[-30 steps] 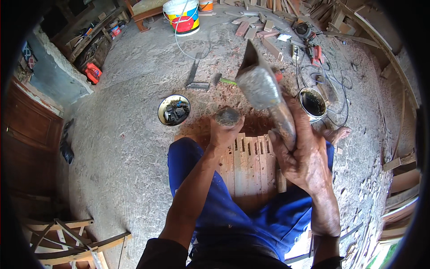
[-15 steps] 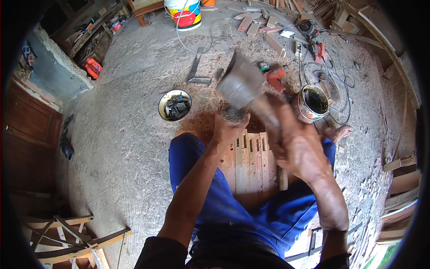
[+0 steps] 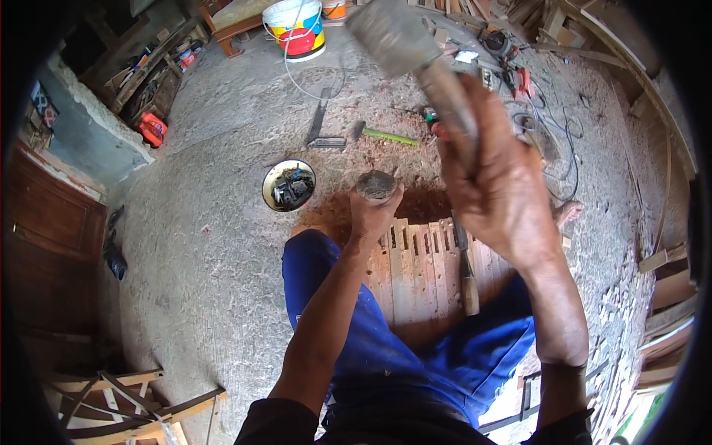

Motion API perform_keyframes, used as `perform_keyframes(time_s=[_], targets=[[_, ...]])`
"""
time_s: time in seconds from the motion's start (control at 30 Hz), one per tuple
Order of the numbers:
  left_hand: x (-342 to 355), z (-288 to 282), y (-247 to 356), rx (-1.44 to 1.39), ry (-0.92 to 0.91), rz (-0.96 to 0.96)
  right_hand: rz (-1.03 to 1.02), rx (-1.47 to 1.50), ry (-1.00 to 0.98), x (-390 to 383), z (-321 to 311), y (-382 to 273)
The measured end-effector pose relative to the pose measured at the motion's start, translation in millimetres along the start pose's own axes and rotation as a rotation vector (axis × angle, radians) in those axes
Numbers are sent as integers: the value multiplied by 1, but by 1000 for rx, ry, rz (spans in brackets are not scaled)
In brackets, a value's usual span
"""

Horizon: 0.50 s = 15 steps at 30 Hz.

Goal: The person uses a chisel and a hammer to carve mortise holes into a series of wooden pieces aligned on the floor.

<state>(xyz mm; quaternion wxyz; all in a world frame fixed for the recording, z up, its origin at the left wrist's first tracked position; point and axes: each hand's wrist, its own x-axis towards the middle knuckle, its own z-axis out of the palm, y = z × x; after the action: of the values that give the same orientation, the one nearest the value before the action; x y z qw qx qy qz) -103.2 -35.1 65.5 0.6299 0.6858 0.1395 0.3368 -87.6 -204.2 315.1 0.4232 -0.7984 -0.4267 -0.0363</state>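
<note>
My right hand (image 3: 497, 185) is wrapped round the wooden handle of a mallet (image 3: 397, 37), its blocky grey-brown head lifted high above the work. Lower down, my left hand (image 3: 374, 215) grips an upright chisel (image 3: 376, 184); only its frayed, dark round top shows, and the blade is hidden beneath the fist. Just under that hand lie pale reddish wooden slats (image 3: 415, 271) side by side between my legs, with several rectangular slots cut near their far ends. Another chisel (image 3: 469, 293) with a wooden handle rests on the slats at the right.
A bowl (image 3: 289, 185) of dark small parts sits left of the slats. Beyond are a try square (image 3: 326, 142), a green-handled hammer (image 3: 389, 136) and a colourful bucket (image 3: 300, 33). Power tools and cables (image 3: 567, 141) lie at right. A wooden frame (image 3: 141, 404) stands lower left.
The mallet has risen away from the chisel top, my right hand going up with it. The chisel stays in my left hand. The green-handled hammer has come into sight; the right-hand pail is now hidden.
</note>
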Motion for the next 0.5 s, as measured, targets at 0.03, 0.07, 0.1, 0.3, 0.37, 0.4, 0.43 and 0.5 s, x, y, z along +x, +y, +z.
perform_keyframes(time_s=[0.03,0.07,0.1,0.3,0.37,0.4,0.43,0.5], targets=[[0,-2,0,19,-32,3,-67,-258,-100,-7,6,13],[1,-8,0,51,-52,11,-164,-490,-186,-13,16,28],[-3,-4,0,-72,-57,44,-204,-751,-464,-26,30,50],[8,8,-9,-284,-18,59,-92,-287,-463,-37,17,52],[28,-1,-16,-104,-9,-112,-153,-238,-316,-18,7,41],[37,-4,-16,-99,-33,-219,-144,-207,-235,-4,-2,27],[42,-2,-17,-100,-62,-328,-131,-177,-155,9,-11,16],[37,-2,-26,-3,11,-145,-94,-124,-11,32,-6,5]])
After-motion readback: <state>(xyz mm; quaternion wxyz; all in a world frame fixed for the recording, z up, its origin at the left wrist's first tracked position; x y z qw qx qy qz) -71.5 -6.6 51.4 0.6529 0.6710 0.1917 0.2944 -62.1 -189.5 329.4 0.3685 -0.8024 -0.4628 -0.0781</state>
